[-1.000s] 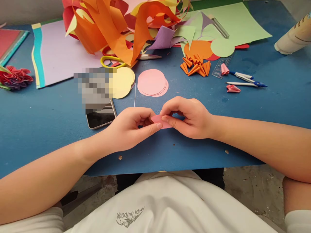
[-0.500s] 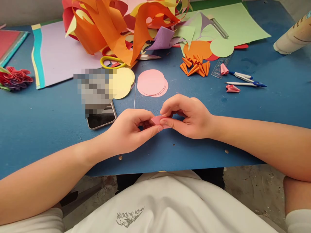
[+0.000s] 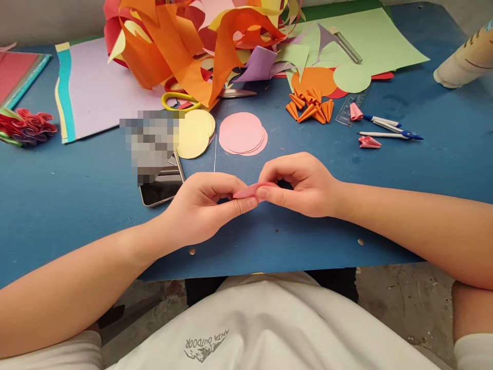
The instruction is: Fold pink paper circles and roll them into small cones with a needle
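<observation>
Between my two hands is a piece of pink paper (image 3: 246,192), folded or curled into a narrow shape. My left hand (image 3: 210,208) pinches its left part with thumb and fingers. From the other side, my right hand (image 3: 302,187) grips it, thumb in front and fingers curled behind. Just beyond my hands lie pink paper circles (image 3: 241,132) in a stack and yellow paper circles (image 3: 194,134). Two small rolled pink paper pieces (image 3: 370,142) rest at the right, near a pile of orange paper cones (image 3: 310,107).
Orange and other paper scraps (image 3: 169,46) heap at the back, with scissors (image 3: 181,101) under them. A phone (image 3: 162,192) lies left of my hands. A compass (image 3: 404,134), a clear ruler (image 3: 348,109) and a bottle (image 3: 466,56) are at the right.
The pink paper now shows as a longer, narrower curled strip reaching further left. My right fingers have closed in behind it; my left hand has barely moved.
</observation>
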`<state>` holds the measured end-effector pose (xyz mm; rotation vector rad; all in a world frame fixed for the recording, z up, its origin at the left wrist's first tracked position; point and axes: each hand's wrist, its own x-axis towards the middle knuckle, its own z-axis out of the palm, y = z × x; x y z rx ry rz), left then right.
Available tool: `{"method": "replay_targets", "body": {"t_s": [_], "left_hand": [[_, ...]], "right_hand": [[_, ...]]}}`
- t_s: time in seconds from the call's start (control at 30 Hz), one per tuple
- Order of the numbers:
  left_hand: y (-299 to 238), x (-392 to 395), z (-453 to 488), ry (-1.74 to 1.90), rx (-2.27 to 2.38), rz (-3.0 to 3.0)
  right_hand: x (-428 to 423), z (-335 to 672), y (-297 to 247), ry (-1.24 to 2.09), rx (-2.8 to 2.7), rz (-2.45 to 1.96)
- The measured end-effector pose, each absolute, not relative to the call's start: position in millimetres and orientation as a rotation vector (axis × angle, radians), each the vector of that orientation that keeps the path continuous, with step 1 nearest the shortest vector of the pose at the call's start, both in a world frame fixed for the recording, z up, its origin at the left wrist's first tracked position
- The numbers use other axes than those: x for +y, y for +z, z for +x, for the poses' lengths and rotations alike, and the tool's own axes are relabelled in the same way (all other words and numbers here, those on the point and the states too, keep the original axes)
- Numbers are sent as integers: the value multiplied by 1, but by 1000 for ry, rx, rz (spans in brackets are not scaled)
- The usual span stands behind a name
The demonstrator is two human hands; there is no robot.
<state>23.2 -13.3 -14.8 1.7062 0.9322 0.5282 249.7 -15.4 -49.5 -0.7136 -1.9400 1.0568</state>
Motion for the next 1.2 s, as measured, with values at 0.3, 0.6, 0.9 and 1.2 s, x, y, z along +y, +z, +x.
{"method": "replay_targets", "body": {"t_s": [0.3, 0.6, 0.9, 1.2], "left_hand": [[-15, -8, 22, 563, 902, 1846], [-21, -9, 21, 701, 989, 1578], [-21, -11, 23, 691, 1061, 1746], [-17, -12, 22, 673, 960, 2091]], "right_hand": [[-16, 250, -48, 1054, -1939, -779], [-16, 249, -49, 1323, -1622, -835], [-16, 247, -52, 974, -1831, -781], [-17, 248, -57, 680, -2036, -617]]}}
